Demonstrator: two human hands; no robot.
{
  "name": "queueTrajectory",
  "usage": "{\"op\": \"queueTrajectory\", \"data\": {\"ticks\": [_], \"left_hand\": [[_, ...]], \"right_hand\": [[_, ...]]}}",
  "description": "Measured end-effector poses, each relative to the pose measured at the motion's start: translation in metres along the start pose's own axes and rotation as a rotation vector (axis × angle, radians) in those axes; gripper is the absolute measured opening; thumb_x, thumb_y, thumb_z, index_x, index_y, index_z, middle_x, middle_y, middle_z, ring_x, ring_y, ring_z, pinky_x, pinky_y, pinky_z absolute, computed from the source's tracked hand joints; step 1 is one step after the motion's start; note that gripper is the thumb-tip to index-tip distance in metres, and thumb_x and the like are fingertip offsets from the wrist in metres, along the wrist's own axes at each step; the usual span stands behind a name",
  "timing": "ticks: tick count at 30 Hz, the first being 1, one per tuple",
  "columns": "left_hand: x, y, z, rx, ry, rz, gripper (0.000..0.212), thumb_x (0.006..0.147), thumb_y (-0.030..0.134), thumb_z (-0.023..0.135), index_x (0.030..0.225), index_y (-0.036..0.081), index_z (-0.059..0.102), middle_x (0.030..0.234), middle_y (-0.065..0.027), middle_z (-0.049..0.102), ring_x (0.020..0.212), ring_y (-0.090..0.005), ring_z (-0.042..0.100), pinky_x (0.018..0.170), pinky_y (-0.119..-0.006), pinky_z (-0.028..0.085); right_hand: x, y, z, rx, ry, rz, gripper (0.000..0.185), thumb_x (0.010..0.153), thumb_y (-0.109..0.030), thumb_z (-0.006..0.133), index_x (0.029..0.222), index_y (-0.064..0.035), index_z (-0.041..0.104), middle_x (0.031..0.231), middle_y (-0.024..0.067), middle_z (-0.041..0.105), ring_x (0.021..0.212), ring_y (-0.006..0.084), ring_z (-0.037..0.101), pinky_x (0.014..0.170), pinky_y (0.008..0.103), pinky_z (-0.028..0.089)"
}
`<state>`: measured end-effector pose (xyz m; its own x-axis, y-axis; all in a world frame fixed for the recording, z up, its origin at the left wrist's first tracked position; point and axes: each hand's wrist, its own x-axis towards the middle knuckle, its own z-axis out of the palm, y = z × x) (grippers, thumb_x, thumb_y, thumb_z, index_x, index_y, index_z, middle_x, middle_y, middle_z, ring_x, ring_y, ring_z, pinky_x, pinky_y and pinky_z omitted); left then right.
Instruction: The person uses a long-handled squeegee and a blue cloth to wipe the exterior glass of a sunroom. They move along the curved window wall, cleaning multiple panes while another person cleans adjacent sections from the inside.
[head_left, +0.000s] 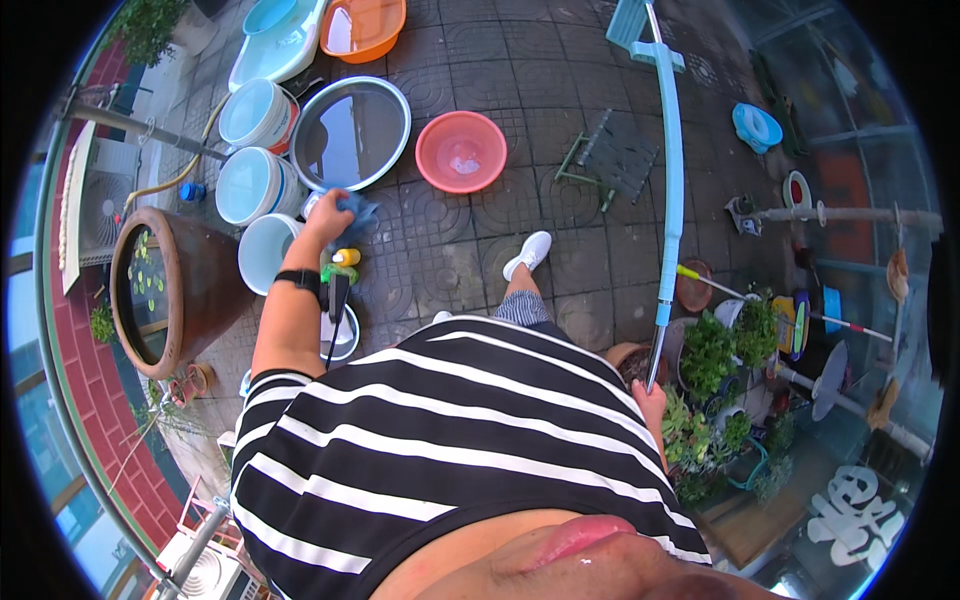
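My left hand (330, 217), with a black band on its wrist, is shut on a crumpled blue cloth (360, 211). Both are just below the rim of a wide metal basin (406, 127) holding water. My right hand (651, 397) grips the near metal end of a long light-blue mop handle (670, 165), which runs away from me over the paving. At its far end is a light-blue mop head (627, 24), partly cut off by the picture's rim. A red plastic basin (461, 152) stands on the ground between the metal basin and a folding stool (616, 156).
Along my left stand white buckets (259, 184), a large brown clay pot (206, 289) and a yellow bottle (346, 257). Further ahead are an orange tub (364, 30) and a pale plastic tub (300, 52). Potted plants (709, 352) crowd my right side.
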<state>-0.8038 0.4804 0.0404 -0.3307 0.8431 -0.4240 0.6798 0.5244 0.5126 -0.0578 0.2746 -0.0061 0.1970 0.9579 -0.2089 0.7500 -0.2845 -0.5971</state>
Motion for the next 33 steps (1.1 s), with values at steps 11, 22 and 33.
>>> {"op": "queueTrajectory", "data": {"ticks": [11, 22, 33], "left_hand": [[0.126, 0.000, 0.067, -0.324, 0.047, -0.476, 0.053, 0.088, 0.030, 0.068, 0.124, -0.007, 0.055, 0.104, -0.0135, 0.068, 0.088, -0.0285, 0.067, 0.081, -0.040, 0.053], [0.369, 0.108, 0.024, -1.471, 0.198, -0.829, 0.017, 0.085, 0.022, 0.063, 0.094, 0.007, 0.064, 0.095, -0.0084, 0.068, 0.090, -0.0256, 0.067, 0.081, -0.040, 0.055], [0.777, 0.430, -0.230, -1.846, -0.004, 0.318, 0.060, 0.082, 0.002, 0.057, 0.140, 0.002, 0.042, 0.137, -0.0146, 0.053, 0.127, -0.0286, 0.051, 0.113, -0.045, 0.034]], "right_hand": [[0.334, -0.052, -0.031, -0.210, -0.252, -0.085, 0.004, 0.078, -0.008, 0.060, 0.078, -0.0105, 0.063, 0.072, 0.0105, 0.061, 0.065, 0.0258, 0.062, 0.058, 0.0415, 0.050], [0.698, -0.234, 0.017, -0.327, -0.268, -0.238, 0.006, 0.079, -0.008, 0.059, 0.075, -0.0110, 0.062, 0.070, 0.0096, 0.058, 0.064, 0.0238, 0.060, 0.054, 0.0380, 0.050], [0.973, -0.464, 0.064, -0.407, -0.275, -0.390, 0.008, 0.082, -0.011, 0.060, 0.074, -0.0104, 0.060, 0.065, 0.0086, 0.054, 0.059, 0.0246, 0.056, 0.051, 0.0395, 0.044]]}}
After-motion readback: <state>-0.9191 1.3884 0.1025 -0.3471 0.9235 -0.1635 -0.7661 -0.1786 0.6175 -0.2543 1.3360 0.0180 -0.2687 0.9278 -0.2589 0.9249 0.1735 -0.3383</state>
